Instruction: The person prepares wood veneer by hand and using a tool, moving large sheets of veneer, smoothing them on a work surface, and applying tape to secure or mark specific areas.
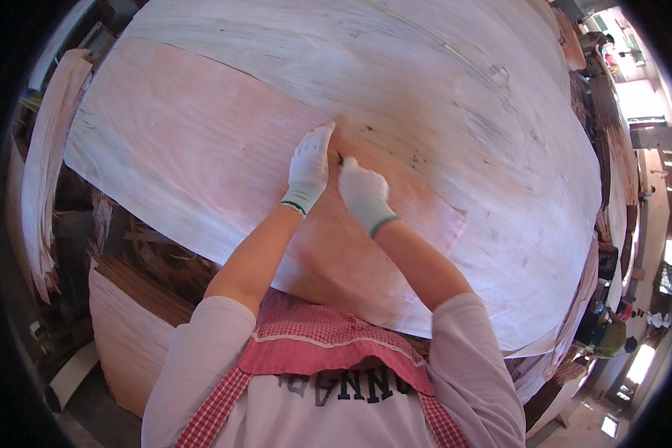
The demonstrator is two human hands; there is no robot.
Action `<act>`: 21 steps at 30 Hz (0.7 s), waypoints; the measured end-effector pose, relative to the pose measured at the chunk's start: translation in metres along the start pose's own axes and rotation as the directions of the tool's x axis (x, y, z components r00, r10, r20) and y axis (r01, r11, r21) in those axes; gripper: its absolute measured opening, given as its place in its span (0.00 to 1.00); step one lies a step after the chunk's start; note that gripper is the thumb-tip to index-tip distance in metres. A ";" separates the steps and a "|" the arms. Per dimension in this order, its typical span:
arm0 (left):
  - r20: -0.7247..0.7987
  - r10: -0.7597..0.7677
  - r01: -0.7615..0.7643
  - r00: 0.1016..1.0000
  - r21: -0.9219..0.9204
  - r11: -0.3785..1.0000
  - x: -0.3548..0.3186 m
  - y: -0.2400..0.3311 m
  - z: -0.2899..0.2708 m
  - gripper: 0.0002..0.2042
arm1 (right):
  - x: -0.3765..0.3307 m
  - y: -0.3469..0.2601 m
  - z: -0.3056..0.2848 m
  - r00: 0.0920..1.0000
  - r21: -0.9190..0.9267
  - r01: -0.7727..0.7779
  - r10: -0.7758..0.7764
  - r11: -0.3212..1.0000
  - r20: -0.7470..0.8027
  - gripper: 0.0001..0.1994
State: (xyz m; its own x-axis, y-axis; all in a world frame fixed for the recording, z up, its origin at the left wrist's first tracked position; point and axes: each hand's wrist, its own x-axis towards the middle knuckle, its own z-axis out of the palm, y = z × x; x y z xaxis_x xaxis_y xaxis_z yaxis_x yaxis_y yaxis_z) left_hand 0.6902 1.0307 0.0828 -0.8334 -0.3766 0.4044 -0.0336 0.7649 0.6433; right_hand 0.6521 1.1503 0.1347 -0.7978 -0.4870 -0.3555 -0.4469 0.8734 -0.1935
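A pinkish wood veneer sheet (194, 127) lies across a larger pale veneer sheet (500, 194) in front of me. My left hand (310, 166), in a white knit glove with a green-edged cuff, rests on the pinkish sheet, fingers stretched toward its far edge. Close beside it on the right, my right hand (364, 193) is gloved too and closed. A small dark tip (340, 158) pokes out by its thumb and forefinger, near the sheet's surface. Most of that object is hidden inside the glove, so its kind cannot be made out.
Stacked veneer sheets (131, 328) stand at the lower left, with long wood strips (48, 172) further left. More layered wood (616, 149) lines the right side. Beyond it, at the far right, a person in a greenish top (612, 337) is partly visible.
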 end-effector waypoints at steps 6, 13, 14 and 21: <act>0.127 0.117 -0.135 0.985 0.141 0.981 -0.002 -0.009 -0.009 0.21 | -0.024 0.015 0.004 0.993 0.056 -0.026 0.019 0.998 0.119 0.11; 0.163 0.149 -0.175 0.975 0.159 0.972 0.004 -0.004 -0.003 0.26 | -0.074 0.242 -0.012 0.975 0.240 0.188 -0.211 0.952 0.075 0.15; 0.152 0.159 -0.183 0.975 0.160 0.970 0.004 -0.005 -0.004 0.26 | -0.076 0.260 -0.025 0.951 0.237 0.298 -0.309 0.925 0.008 0.14; 0.181 -0.008 -0.011 0.984 0.104 0.995 0.013 0.008 -0.011 0.34 | 0.039 0.093 -0.042 0.920 -0.243 0.392 -0.382 0.887 0.088 0.09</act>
State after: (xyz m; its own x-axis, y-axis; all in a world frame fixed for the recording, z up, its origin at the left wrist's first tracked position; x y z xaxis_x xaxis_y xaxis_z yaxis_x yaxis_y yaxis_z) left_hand 0.6857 1.0258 0.1001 -0.9191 -0.2819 0.2752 -0.0813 0.8192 0.5678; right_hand 0.5624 1.2120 0.1409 -0.5275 -0.7814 -0.3334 -0.8075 0.5831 -0.0890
